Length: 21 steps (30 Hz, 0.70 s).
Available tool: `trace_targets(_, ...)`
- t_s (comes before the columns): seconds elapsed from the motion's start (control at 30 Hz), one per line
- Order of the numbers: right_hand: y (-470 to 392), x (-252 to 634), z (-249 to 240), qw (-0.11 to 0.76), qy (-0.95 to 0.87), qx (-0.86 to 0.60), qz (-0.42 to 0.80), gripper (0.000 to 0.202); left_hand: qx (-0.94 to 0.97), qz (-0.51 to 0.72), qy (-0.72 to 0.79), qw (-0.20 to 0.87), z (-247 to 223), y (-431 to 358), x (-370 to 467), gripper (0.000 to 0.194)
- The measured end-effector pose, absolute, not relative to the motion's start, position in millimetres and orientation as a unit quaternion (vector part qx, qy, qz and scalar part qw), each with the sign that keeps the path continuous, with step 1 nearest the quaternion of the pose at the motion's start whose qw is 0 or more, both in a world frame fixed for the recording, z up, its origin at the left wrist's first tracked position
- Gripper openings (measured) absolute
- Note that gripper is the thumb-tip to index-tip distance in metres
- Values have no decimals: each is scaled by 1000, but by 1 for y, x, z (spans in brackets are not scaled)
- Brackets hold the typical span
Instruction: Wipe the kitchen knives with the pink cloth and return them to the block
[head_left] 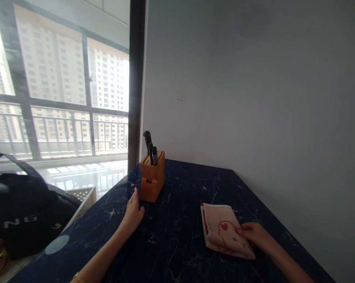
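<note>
A wooden knife block (152, 177) with several black-handled tools (150, 147) in its slots stands upright on the dark blue marbled table (177, 236), left of centre. My left hand (134, 210) is just in front of the block's left side, fingers extended and thumb apart, holding nothing; whether its fingertips touch the block is unclear. To the right lies a folded white and pink cloth (221, 230) with a red drawing and red edging. My right hand (252, 234) pinches the cloth's right edge, thumb on top, with the other fingers partly hidden behind it.
A black bag (24, 212) and a pale perforated basket (84, 198) are beside the table's left edge. A round pale patch (57, 244) marks the tabletop at front left. Grey walls (268, 118) border the back and right.
</note>
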State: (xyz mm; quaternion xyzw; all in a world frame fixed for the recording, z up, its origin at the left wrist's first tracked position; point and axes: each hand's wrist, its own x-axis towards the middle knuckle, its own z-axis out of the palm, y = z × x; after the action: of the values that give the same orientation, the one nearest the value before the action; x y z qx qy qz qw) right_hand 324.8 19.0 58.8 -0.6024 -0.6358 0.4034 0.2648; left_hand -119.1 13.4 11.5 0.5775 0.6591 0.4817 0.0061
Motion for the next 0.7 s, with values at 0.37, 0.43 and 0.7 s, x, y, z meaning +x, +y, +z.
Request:
trace_targets(0.37,22,207,45,239,-691,-577,364,27,595,361,718,-11,47,-7,-125,19)
trace_targets(0.43,18,182,45,224,-708,-567,358,26,589,339,734,-6,52,-10,-130,18)
trace_targets(0.7,26,124,69,97,-809,-493,307,11,579,301,757,-24,67,-15,-141,22)
